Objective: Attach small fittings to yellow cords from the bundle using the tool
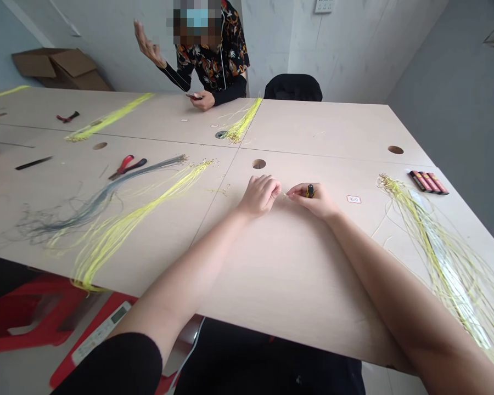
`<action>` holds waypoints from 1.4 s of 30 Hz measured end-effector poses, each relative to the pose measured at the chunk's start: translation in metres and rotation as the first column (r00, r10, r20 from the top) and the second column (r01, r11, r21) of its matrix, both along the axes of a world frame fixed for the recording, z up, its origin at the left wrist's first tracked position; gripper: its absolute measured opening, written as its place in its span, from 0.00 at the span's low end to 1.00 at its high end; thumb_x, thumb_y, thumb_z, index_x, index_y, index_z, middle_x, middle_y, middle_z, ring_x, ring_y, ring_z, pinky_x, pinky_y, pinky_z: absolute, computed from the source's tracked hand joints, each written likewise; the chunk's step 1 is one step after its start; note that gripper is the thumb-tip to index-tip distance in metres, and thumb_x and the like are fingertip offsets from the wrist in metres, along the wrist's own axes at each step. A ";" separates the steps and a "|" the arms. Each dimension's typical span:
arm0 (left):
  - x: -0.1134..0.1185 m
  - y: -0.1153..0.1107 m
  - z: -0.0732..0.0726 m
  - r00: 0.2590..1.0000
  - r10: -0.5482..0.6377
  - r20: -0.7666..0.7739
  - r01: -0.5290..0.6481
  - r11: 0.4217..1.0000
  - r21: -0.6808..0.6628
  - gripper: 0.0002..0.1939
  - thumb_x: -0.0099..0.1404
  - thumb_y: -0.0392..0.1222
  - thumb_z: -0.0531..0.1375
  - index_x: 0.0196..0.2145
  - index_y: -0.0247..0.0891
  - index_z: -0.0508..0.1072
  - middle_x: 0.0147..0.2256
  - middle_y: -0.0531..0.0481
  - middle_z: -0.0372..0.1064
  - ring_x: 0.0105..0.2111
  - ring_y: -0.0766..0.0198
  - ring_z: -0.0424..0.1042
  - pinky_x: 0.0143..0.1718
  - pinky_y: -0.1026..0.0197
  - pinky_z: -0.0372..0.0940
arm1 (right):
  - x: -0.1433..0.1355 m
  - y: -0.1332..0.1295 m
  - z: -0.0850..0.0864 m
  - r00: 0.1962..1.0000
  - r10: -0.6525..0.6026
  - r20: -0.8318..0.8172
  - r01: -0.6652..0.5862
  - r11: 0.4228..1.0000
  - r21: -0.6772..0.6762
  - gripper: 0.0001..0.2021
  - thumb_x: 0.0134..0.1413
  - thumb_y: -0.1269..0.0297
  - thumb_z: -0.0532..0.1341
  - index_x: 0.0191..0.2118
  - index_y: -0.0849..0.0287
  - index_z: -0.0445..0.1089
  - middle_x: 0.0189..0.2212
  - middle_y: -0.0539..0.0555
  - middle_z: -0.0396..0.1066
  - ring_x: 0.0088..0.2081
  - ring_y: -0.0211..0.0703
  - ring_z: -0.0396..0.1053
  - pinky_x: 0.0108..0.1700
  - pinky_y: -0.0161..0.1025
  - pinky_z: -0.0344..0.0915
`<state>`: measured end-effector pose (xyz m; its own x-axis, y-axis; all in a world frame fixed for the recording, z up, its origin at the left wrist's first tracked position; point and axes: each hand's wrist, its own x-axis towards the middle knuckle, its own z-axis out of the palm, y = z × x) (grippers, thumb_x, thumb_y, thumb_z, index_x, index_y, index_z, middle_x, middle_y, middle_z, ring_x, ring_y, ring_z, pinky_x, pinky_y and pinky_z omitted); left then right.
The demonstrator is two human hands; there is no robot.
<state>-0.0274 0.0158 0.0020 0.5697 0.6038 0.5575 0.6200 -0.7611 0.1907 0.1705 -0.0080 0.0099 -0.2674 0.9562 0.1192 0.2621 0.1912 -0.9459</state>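
My left hand (pixel 261 195) is closed above the table, fingers curled and pinched together; whatever it grips is too small to make out. Close beside it, my right hand (pixel 316 202) has a small black-and-yellow cylindrical tool (pixel 310 190) tucked in its fingers. A tiny gold-coloured piece (pixel 285 195) shows at the right fingertips, in the narrow gap between the hands. Left of my hands lie a few small gold-coloured bits (pixel 225 188) and a bundle of yellow line (pixel 148 207) with small gold-coloured ends.
A grey line bundle (pixel 102 196) and red-black pliers (pixel 127 166) lie left. At right are another yellow line bundle (pixel 426 236), red-and-black sticks (pixel 428 182) and a small label (pixel 354 199). A table hole (pixel 259 164) is ahead. A person (pixel 214 60) sits opposite, holding a phone.
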 end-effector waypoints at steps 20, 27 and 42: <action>0.002 0.000 -0.001 0.995 -0.086 -0.039 0.080 0.986 -0.147 0.11 0.69 0.41 0.46 0.31 0.38 0.63 0.32 0.48 0.70 0.36 0.60 0.66 0.39 0.57 0.53 | -0.006 0.002 -0.005 0.988 0.132 0.082 -0.143 0.978 0.153 0.10 0.47 0.60 0.60 0.27 0.62 0.71 0.21 0.49 0.64 0.24 0.33 0.56 0.29 0.35 0.55; 0.001 -0.005 0.000 0.990 -0.101 0.100 0.132 0.915 -0.381 0.12 0.69 0.47 0.46 0.37 0.38 0.63 0.28 0.52 0.70 0.26 0.66 0.67 0.31 0.64 0.57 | -0.004 0.004 -0.005 0.997 0.067 0.043 -0.071 0.993 0.094 0.10 0.45 0.59 0.60 0.24 0.61 0.65 0.19 0.47 0.59 0.24 0.32 0.53 0.28 0.35 0.52; 0.007 -0.006 -0.001 0.988 -0.029 0.152 0.085 0.921 -0.380 0.14 0.62 0.49 0.56 0.25 0.36 0.69 0.25 0.52 0.69 0.24 0.69 0.63 0.29 0.64 0.56 | -0.004 0.007 -0.007 0.999 0.012 -0.042 -0.010 0.998 0.058 0.12 0.44 0.56 0.63 0.25 0.62 0.67 0.19 0.47 0.58 0.23 0.32 0.51 0.27 0.35 0.49</action>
